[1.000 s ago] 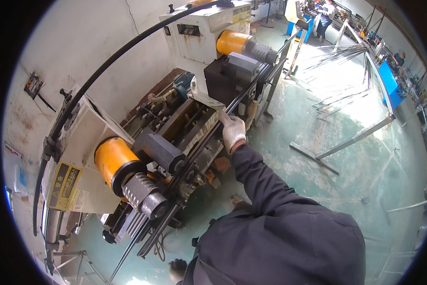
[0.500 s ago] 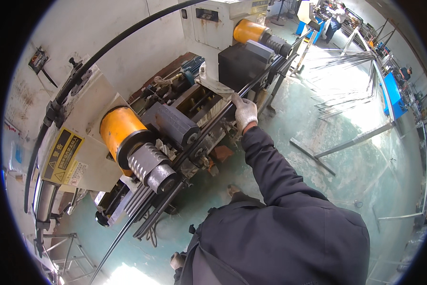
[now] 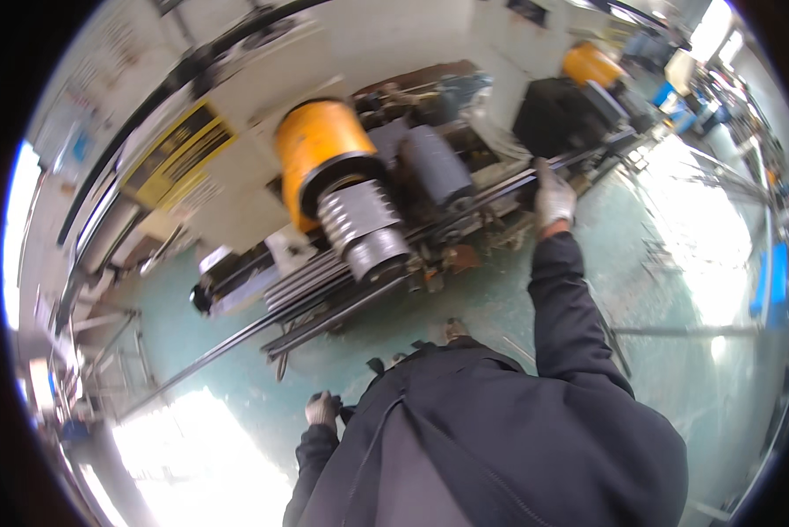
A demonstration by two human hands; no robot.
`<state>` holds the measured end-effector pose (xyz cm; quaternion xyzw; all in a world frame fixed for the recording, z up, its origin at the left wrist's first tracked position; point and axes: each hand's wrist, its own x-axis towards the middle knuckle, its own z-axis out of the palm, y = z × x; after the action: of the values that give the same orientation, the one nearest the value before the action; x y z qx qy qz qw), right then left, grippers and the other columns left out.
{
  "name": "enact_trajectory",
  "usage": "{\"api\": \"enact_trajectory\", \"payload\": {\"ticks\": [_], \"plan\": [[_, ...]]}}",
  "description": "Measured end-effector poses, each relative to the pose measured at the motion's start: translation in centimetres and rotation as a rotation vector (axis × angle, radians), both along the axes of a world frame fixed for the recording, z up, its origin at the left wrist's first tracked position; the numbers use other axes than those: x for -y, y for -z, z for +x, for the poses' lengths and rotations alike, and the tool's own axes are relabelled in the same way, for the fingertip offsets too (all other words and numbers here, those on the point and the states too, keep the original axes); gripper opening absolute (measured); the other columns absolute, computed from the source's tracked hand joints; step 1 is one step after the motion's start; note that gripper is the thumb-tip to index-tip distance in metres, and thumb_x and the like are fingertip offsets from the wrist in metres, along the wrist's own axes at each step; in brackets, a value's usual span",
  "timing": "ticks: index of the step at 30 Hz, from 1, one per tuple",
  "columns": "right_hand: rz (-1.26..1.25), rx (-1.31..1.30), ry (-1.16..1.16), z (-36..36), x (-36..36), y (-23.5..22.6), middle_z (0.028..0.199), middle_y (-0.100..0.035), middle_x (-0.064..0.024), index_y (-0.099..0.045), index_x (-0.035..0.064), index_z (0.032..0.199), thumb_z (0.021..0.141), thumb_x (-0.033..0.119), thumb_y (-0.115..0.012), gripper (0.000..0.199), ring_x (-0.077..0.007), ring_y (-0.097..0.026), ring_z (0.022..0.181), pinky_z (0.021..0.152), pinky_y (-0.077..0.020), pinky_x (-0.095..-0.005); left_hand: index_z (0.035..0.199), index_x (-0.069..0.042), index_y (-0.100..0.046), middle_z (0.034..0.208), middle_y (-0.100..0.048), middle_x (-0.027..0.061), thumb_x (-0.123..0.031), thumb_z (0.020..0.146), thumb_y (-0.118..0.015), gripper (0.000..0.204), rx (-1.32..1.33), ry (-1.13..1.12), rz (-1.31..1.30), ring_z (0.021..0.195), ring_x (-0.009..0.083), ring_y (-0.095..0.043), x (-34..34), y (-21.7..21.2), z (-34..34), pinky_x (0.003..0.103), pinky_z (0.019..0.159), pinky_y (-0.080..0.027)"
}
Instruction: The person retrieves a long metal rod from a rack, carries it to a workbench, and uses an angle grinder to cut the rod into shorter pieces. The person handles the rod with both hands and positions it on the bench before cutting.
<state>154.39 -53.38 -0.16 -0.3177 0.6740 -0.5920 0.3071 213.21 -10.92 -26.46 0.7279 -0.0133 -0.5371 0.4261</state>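
My right hand (image 3: 554, 200), in a pale work glove, reaches forward with its fingers wrapped round a long metal bar (image 3: 502, 190) on the front of the machine. Lower down, my left hand (image 3: 321, 409), also gloved, is closed beside my body, with a small dark thing at its edge that I cannot make out. Between the hands, the machine carries an orange cylinder (image 3: 324, 145) with a ribbed grey metal sleeve (image 3: 359, 220) below it. To the right of these sits a dark grey block (image 3: 437, 165).
Bars (image 3: 206, 358) jut from the machine's left end over the green floor (image 3: 386, 351). A second orange cylinder (image 3: 590, 63) and a black block (image 3: 557, 116) stand at the far right end. A metal-framed stand (image 3: 113, 351) is at left, a blue panel (image 3: 770, 279) at right.
The view has swung, so the machine now lies more level and further right. My left hand has come more fully into sight. My right hand still grips the bar.
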Motion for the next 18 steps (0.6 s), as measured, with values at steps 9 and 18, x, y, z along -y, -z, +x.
{"api": "enact_trajectory", "payload": {"ticks": [9, 18], "plan": [[0.045, -0.551, -0.289, -5.0, 1.6, 3.4, 0.153, -0.07, -0.0193, -0.062, 0.006, 0.16, 0.118, 0.032, -0.05, 0.051, -0.0331, -0.069, 0.137, 0.112, -0.057, -0.0411, 0.112, 0.007, -0.076, 0.092, -0.081, 0.0166, -0.022, 0.105, -0.066, 0.031, 0.127, 0.085, 0.111, 0.077, 0.0253, -0.077, -0.9, -0.5, -4.0, 0.039, 0.073, -0.061], [0.004, -0.158, -0.273, -6.6, 3.5, 5.9, 0.148, -0.071, -0.0141, -0.066, 0.0003, 0.155, 0.117, 0.04, -0.059, 0.056, -0.0251, -0.071, 0.126, 0.104, -0.0587, -0.0353, 0.12, 0.008, -0.075, 0.102, -0.083, 0.017, -0.025, 0.104, -0.07, 0.037, 0.261, -0.002, 0.159, 0.092, 0.0251, -0.08, -3.0, -2.9, -8.3, 0.038, 0.083, -0.064]]}}
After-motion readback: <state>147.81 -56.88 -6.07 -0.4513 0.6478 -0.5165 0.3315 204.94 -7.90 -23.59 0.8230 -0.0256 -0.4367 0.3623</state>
